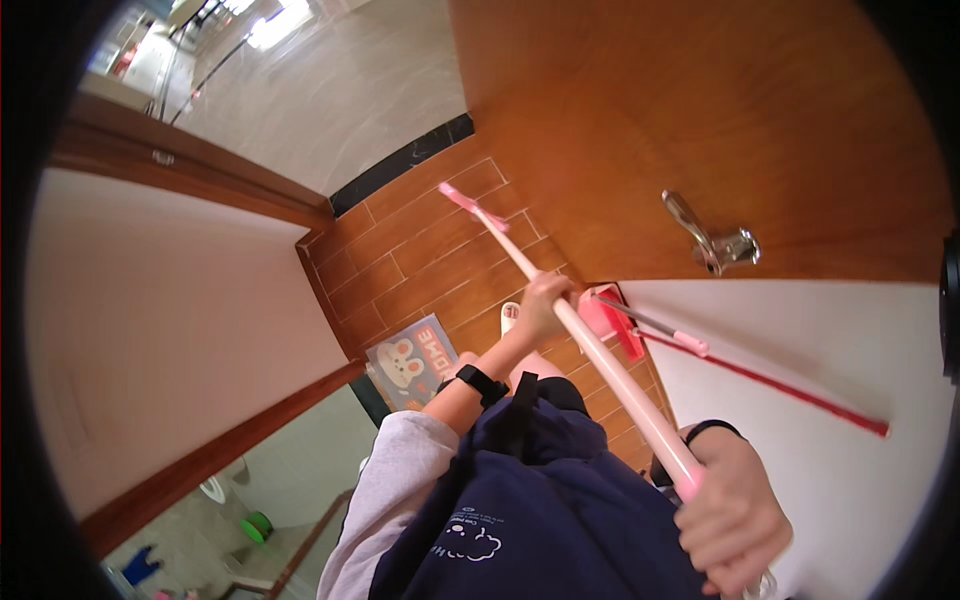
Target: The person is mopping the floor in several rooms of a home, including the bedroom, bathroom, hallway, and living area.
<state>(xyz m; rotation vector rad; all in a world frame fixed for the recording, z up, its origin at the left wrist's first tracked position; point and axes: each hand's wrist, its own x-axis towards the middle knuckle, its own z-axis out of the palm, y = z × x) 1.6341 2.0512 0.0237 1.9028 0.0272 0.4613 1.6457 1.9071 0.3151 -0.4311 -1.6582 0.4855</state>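
A long pale pink handle (619,379) runs diagonally across the view, with a pink mop or broom head (474,207) at its far end over the wood-look tiled floor (420,255). My left hand (551,304) grips the handle's middle. Around the near end of the same handle, at the lower right, my right hand (735,514) is closed. Beyond my left hand, a pink and red dustpan (611,319) stands by the wall, along with a short-handled tool with a pink grip (690,343) and a red pole (780,386). Exactly how the far head meets the floor is unclear.
A wooden door (675,112) with a metal lever handle (694,229) stands at the right. A dark threshold (405,161) borders a pale floor ahead. At my feet lies a cartoon doormat (412,360). White walls flank both sides; another doorway opens at lower left.
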